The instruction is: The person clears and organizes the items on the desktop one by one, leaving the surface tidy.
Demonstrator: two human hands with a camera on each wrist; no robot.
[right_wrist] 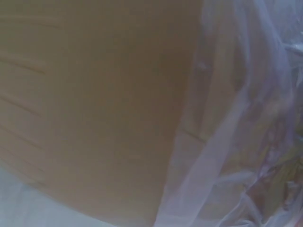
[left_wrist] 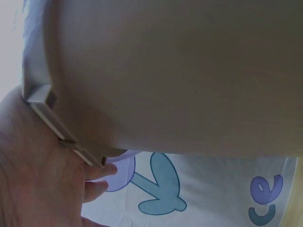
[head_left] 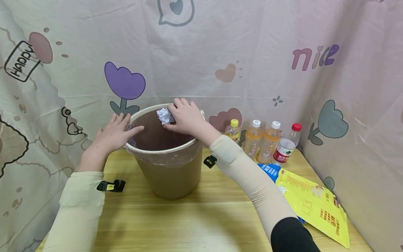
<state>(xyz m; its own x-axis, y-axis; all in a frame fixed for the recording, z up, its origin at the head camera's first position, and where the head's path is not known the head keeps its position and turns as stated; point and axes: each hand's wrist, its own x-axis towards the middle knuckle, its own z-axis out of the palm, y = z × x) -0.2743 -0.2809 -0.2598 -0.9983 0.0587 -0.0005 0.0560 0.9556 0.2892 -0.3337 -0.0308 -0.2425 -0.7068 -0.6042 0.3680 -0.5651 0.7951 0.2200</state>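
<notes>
A brown trash bin (head_left: 170, 178) with a cream rim stands on the table, a clear plastic bag lining it and folded over the rim. My left hand (head_left: 114, 134) rests against the left side of the rim, fingers spread and thumb extended across it; the left wrist view shows this hand (left_wrist: 42, 170) beside the rim's edge piece. Above the opening, my right hand (head_left: 187, 117) holds a crumpled paper ball (head_left: 165, 116) between thumb and fingers. The right wrist view has only the bin's side (right_wrist: 109, 104) and the loose liner (right_wrist: 232, 132), blurred.
Several bottles stand at the back right, among them a red-capped bottle (head_left: 285, 145) and an orange-drink bottle (head_left: 269, 145). In front of them, a yellow and blue package (head_left: 315, 203) lies flat near the table's right edge. A printed curtain (head_left: 189, 52) hangs behind.
</notes>
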